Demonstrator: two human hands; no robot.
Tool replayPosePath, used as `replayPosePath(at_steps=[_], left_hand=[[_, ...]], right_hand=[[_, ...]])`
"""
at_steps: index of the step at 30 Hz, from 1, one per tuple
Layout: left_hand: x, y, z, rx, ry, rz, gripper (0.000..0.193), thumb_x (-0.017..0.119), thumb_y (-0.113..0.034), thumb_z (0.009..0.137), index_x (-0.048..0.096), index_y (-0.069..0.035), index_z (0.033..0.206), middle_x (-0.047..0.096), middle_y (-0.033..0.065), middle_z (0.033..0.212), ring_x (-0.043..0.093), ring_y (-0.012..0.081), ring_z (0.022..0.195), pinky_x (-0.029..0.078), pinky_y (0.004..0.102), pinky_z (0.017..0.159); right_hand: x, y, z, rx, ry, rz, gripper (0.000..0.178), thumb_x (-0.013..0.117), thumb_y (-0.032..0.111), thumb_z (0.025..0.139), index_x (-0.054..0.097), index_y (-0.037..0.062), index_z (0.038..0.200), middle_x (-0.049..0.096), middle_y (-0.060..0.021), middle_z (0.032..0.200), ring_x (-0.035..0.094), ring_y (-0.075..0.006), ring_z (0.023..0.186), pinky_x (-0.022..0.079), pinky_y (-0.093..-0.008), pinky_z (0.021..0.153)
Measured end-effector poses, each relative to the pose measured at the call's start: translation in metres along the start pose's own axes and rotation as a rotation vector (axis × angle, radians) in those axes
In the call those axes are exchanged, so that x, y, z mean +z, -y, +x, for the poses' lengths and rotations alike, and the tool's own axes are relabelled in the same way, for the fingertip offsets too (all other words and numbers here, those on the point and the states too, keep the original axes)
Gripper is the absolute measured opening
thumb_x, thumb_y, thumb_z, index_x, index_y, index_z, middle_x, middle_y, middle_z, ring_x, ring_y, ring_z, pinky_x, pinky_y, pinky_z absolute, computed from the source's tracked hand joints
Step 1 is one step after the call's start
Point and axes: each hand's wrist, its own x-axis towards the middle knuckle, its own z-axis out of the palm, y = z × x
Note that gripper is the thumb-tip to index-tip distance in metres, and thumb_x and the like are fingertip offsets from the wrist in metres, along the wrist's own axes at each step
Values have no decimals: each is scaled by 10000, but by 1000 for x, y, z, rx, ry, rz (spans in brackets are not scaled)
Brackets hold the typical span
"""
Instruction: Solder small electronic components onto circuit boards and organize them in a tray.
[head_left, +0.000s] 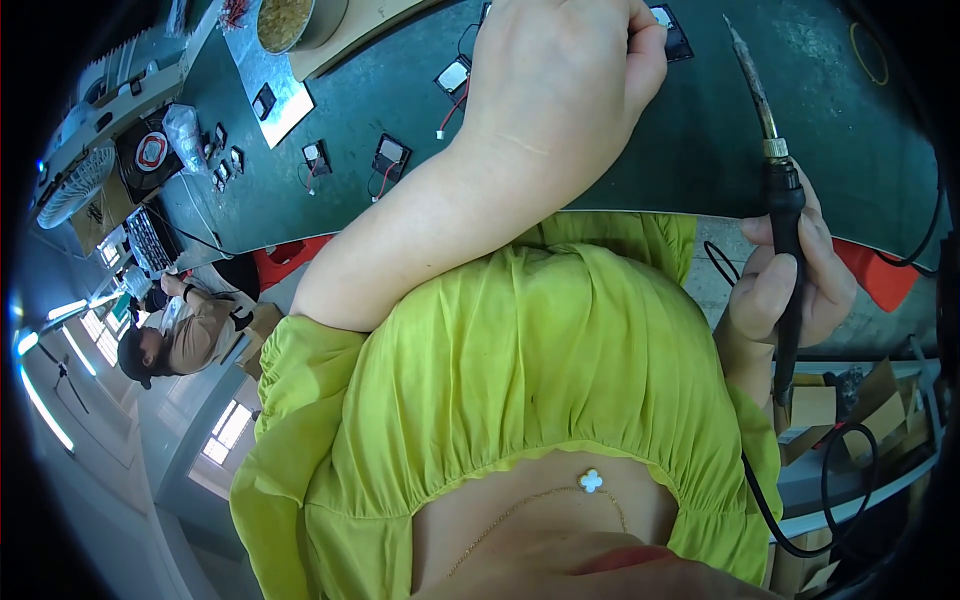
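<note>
My right hand [790, 285] grips a soldering iron [786, 215] by its black handle, its tip pointing away from me over the green work surface. Across the front of my body reaches my left arm. My left hand [565, 75] is at the top edge, back upward, with its visible fingers curled in; what they hold, if anything, is hidden. Just right of those fingers lies a small black square part [676, 32], partly covered. Left of my wrist are similar black parts with pale faces and red wires, one [453, 77] close by and another [391, 157] nearer me.
A bowl [290, 22] of brownish material stands far left beside a metal sheet [270, 90]. A rubber band [868, 54] lies far right. The iron's black cord [830, 540] loops down at right. A co-worker [190, 335] sits at left near a fan [78, 187].
</note>
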Motion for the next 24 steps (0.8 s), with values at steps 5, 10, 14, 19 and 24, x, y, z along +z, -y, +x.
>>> replayPosePath(at_steps=[5, 10, 14, 19, 24], left_hand=[[-1, 6, 1, 53, 5, -14, 91, 636, 14, 691, 552, 14, 727, 505, 106, 768, 490, 214, 666, 436, 281, 612], [-8, 7, -4, 45, 26, -112, 107, 637, 3, 700, 548, 14, 758, 501, 109, 779, 486, 217, 674, 432, 283, 621], [-8, 12, -8, 75, 28, -163, 119, 643, 3, 698, 548, 16, 770, 496, 109, 778, 482, 216, 673, 428, 277, 614], [-8, 8, -8, 130, 49, -51, 119, 641, 17, 693, 548, 14, 767, 496, 115, 790, 477, 210, 679, 421, 271, 606], [0, 11, -3, 148, -70, -108, 114, 634, 35, 688, 548, 13, 761, 497, 117, 794, 476, 204, 678, 417, 266, 598]], right_hand=[[2, -1, 2, -40, -7, -16, 256, 489, 72, 776, 475, 2, 1022, 550, -157, 664, 526, -197, 569, 453, -551, 864], [1, -2, 4, -54, 17, -31, 252, 492, 66, 771, 475, -2, 1013, 542, -153, 653, 525, -197, 563, 453, -553, 861], [4, -3, 2, -47, -3, -5, 256, 491, 63, 769, 475, -3, 1016, 545, -155, 658, 521, -197, 554, 455, -552, 858], [3, -4, 4, -73, -15, -4, 263, 500, 63, 759, 487, -4, 1014, 545, -149, 648, 516, -195, 544, 450, -553, 863], [-1, -2, 7, -91, 80, -48, 263, 505, 61, 748, 506, -6, 1003, 547, -142, 631, 511, -194, 539, 443, -551, 873]])
